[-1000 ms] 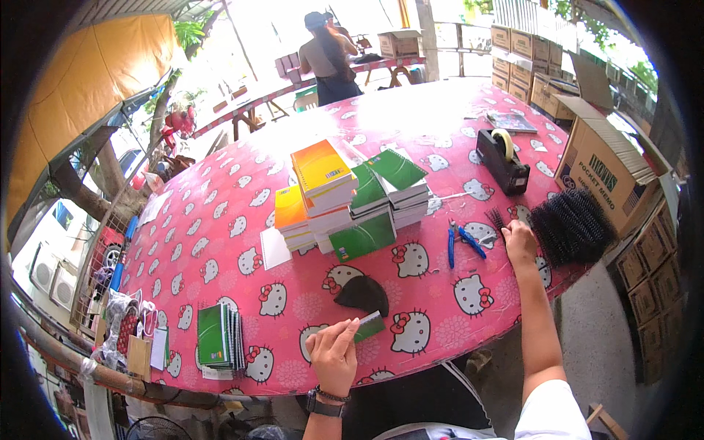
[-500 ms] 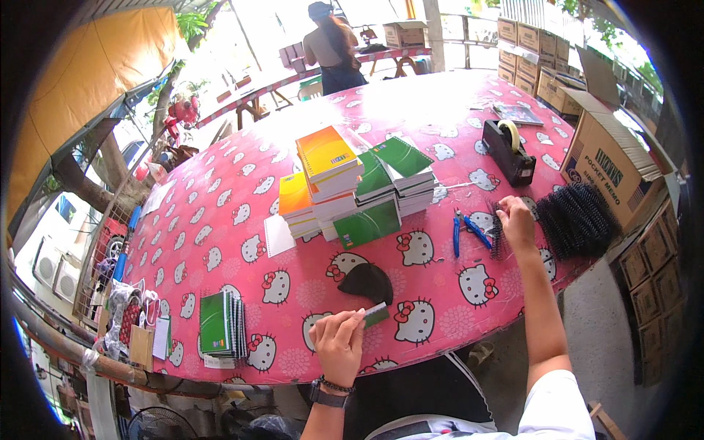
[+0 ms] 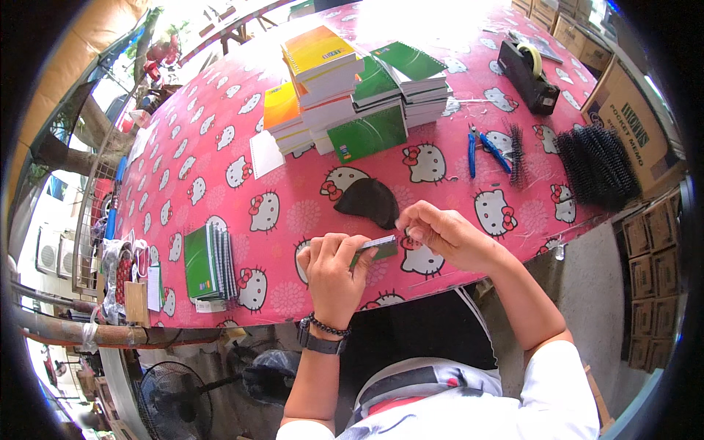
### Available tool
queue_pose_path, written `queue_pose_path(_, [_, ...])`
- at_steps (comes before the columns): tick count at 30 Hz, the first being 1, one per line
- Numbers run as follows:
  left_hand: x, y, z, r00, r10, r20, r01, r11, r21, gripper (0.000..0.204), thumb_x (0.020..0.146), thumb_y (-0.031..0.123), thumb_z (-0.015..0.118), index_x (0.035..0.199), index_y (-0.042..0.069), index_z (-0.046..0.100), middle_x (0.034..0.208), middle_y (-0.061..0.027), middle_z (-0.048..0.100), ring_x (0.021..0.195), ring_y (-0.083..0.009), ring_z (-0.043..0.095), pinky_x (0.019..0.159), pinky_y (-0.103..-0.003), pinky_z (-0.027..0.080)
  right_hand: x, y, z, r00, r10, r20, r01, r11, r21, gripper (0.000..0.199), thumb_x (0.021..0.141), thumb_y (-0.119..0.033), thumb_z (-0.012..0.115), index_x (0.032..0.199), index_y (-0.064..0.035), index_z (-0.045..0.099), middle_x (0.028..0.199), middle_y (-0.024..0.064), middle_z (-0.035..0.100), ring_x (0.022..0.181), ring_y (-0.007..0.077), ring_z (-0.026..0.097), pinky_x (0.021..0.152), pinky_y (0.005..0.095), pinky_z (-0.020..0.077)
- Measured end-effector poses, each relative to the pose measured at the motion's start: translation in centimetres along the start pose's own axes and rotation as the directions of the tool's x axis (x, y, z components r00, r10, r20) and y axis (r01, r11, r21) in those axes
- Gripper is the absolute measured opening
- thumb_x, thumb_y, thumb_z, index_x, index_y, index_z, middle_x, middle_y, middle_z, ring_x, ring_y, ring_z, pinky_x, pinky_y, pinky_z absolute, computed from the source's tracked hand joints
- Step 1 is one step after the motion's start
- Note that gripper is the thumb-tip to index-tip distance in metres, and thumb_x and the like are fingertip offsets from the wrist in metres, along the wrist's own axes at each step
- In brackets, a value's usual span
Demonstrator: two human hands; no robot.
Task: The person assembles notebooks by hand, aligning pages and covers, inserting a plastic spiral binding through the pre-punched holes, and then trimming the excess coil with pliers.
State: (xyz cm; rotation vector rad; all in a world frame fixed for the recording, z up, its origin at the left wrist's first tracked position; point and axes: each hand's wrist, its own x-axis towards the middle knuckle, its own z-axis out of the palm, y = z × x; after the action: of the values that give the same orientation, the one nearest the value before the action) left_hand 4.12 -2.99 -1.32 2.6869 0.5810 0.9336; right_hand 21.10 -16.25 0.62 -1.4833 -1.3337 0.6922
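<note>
My left hand is closed on a small green notebook, held edge-up above the near side of the table. My right hand is just past the notebook's right end, fingers curled and thumb drawn in; whatever they pinch is too small to make out. Just beyond the hands lies a black, curved cloth-like piece. Farther right are blue-handled pliers with their handles spread, some black spiral coils beside them, and a large heap of black spiral coils.
Stacks of orange notebooks and green notebooks stand mid-table. Green spiral-bound notebooks are piled at the near left. A black tape dispenser and an open cardboard box are at the right. The pink tablecloth covers the table.
My right hand has come from the coils by the pliers toward the notebook in my left hand. The notebook stays in my left hand. The view has tilted lower.
</note>
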Motion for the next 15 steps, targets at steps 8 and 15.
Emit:
queue_pose_path(8, [-0.2, -0.4, -0.4, 0.999, -0.016, 0.043, 0.017, 1.000, -0.015, 0.017, 0.079, 0.030, 0.067, 0.085, 0.014, 0.065, 0.079, 0.0003, 0.056, 0.080, -0.0197, 0.051, 0.076, -0.035, 0.031, 0.7, 1.1, 0.2, 0.964, -0.186, -0.188, 0.148, 0.968, -0.202, 0.017, 0.080, -0.005, 0.067, 0.097, -0.0050, 0.065, 0.083, 0.0091, 0.060, 0.073, 0.0216, 0.061, 0.065, 0.0317, 0.0499])
queue_pose_path(15, [0.0, 0.1, -0.7, 0.999, -0.018, 0.040, 0.019, 0.999, -0.030, 0.014, 0.078, 0.026, 0.068, 0.083, 0.013, 0.064, 0.077, -0.0005, 0.055, 0.079, -0.0200, 0.051, 0.076, -0.034, 0.032, 1.1, 0.9, 0.7, 0.987, -0.146, -0.072, 0.135, 0.981, -0.137, 0.016, 0.076, -0.004, 0.069, 0.091, -0.0032, 0.065, 0.084, 0.0091, 0.058, 0.076, 0.0242, 0.060, 0.064, 0.0338, 0.0491])
